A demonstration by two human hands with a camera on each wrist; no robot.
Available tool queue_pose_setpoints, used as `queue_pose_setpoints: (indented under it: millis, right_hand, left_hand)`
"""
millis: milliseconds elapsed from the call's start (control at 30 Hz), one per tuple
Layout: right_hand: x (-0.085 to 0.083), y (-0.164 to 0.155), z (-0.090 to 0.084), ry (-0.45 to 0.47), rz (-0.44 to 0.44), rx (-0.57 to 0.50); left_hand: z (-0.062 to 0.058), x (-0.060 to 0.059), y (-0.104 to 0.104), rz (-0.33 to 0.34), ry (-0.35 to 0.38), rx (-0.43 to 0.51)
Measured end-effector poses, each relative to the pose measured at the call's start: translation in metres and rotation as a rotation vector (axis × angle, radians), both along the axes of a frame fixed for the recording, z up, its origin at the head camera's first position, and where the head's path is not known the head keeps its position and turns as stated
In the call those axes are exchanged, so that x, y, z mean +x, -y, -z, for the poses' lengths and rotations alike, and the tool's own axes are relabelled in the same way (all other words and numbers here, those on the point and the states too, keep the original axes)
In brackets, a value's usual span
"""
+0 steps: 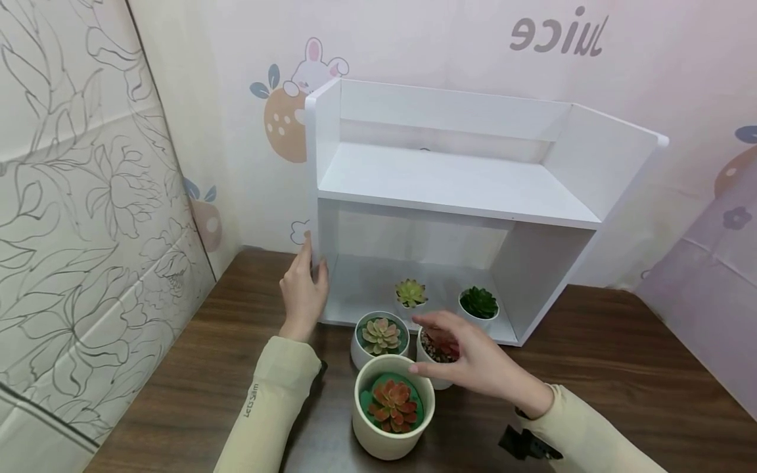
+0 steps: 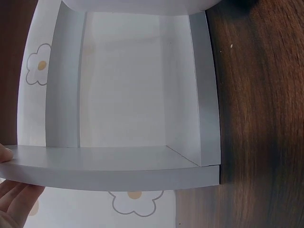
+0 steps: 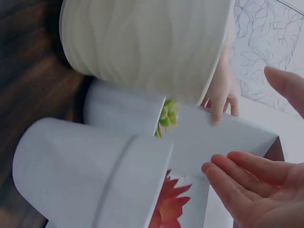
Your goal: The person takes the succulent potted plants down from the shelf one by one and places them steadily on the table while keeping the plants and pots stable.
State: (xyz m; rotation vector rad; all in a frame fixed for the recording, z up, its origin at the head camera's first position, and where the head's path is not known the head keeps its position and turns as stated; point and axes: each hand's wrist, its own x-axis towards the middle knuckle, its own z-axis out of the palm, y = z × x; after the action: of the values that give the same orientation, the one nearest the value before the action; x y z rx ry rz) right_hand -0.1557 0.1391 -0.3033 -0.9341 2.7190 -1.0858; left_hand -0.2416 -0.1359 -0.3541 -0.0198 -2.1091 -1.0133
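Note:
My left hand (image 1: 303, 292) grips the left side panel of a white two-tier shelf (image 1: 455, 187), thumb on the inner face and fingers outside, as the left wrist view shows. My right hand (image 1: 473, 358) hovers with fingers extended and nothing between thumb and fingers. It is over a white pot with a red succulent (image 3: 175, 204), partly hiding it in the head view. Nearest me stands a large cream pot (image 1: 387, 443) with an orange-red succulent. Behind it is a white pot with a pale succulent (image 1: 380, 336).
On the lower shelf board stand a small pot with a yellow-green succulent (image 1: 411, 293) and one with a dark green succulent (image 1: 479, 303). The shelf stands on a dark wooden table (image 1: 195, 368) against a printed wall covering (image 1: 414, 39). A flower-patterned panel (image 1: 89, 197) borders the left.

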Motion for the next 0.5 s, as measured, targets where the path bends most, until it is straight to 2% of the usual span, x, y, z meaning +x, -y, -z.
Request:
queue_pose_setpoints:
  millis: [200,500]
  right_hand:
    - [-0.017,-0.003,-0.002,0.011,0.042,-0.073]
    - [-0.040,-0.006,-0.002,-0.011,0.130,-0.003]
  left_hand:
    - [0.001,0.000,0.000,0.001,-0.004,0.000]
    - [0.001,-0.001,0.000,-0.004,-0.010,-0.002]
